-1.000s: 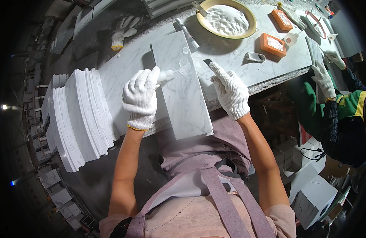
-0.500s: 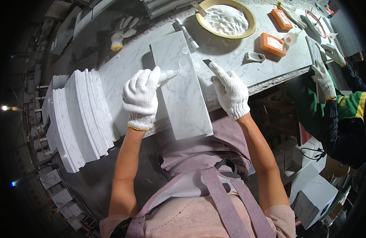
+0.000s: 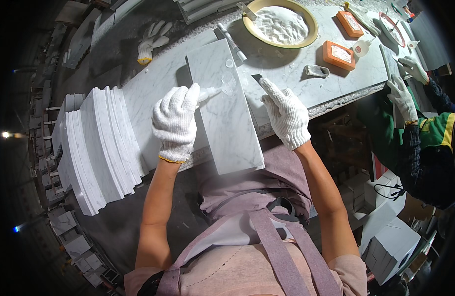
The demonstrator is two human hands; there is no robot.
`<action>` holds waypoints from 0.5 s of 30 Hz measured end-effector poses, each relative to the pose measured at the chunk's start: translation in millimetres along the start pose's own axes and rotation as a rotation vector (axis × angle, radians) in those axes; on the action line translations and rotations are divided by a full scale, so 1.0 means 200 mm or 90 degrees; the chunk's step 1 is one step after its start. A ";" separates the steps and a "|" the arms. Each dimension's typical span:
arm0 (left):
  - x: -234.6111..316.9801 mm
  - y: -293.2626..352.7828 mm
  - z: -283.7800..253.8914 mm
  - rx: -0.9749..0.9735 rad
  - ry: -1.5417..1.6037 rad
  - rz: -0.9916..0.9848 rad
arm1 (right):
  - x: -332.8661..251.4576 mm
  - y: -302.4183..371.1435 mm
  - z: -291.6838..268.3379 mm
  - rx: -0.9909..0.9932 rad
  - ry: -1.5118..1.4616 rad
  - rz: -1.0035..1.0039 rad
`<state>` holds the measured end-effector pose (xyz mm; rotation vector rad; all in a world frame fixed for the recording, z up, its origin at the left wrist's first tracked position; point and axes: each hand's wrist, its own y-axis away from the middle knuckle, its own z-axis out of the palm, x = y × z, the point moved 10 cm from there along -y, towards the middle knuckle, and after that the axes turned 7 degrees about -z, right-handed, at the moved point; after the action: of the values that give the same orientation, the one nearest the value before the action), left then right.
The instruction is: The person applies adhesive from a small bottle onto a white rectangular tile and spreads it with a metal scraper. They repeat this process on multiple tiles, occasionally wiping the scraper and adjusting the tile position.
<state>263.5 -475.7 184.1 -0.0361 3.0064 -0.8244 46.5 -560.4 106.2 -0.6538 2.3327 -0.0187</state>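
Note:
A grey-veined white marble slab [image 3: 227, 123] lies in front of me on the bench, its near end jutting past the edge. My left hand [image 3: 175, 121], in a white knit glove, is closed around a translucent squeeze bottle [image 3: 206, 94]. The bottle's thin nozzle points right over the slab, at a clear glossy patch of liquid [image 3: 228, 85]. To the slab's right, my gloved right hand [image 3: 288, 118] pinches a small dark flat blade [image 3: 257, 78]. Most of the blade and the bottle's body are hidden by the gloves.
Stacked marble pieces [image 3: 101, 143] stand at left. Beyond the slab are a metal tube-shaped tool [image 3: 232, 43] and a yellow basin [image 3: 312, 30] of white powder. Two orange blocks [image 3: 339, 55] sit at right, near a white bottle [image 3: 360, 48]. A co-worker's gloved hands [image 3: 401, 98] are at far right.

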 end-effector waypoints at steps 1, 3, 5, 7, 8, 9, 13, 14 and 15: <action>0.00 0.00 0.00 0.000 -0.004 0.002 | 0.00 0.00 0.00 -0.001 0.000 0.002; 0.01 0.00 0.00 0.002 -0.009 0.006 | 0.00 0.00 0.00 0.002 0.000 0.001; 0.01 0.00 -0.01 0.006 -0.009 0.009 | -0.01 0.00 0.00 0.005 0.000 -0.001; 0.01 0.00 -0.01 0.006 -0.006 0.008 | -0.01 0.00 -0.01 0.008 0.000 -0.004; 0.01 0.00 -0.01 0.006 -0.005 0.007 | 0.00 0.00 -0.01 0.005 -0.001 -0.001; 0.01 0.00 -0.01 0.007 -0.005 0.008 | 0.00 0.00 0.00 0.002 -0.003 0.002; 0.00 0.00 -0.01 0.007 -0.009 0.007 | 0.00 0.00 0.00 0.000 -0.001 0.006; 0.00 0.00 -0.01 0.006 -0.010 0.005 | 0.00 0.00 0.00 0.003 -0.002 0.004; 0.00 0.00 0.00 0.004 -0.004 0.004 | 0.00 0.00 0.00 0.006 -0.003 0.002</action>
<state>263.3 -475.7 184.9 -0.0299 2.9971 -0.8305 45.9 -560.3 106.0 -0.6450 2.3276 -0.0270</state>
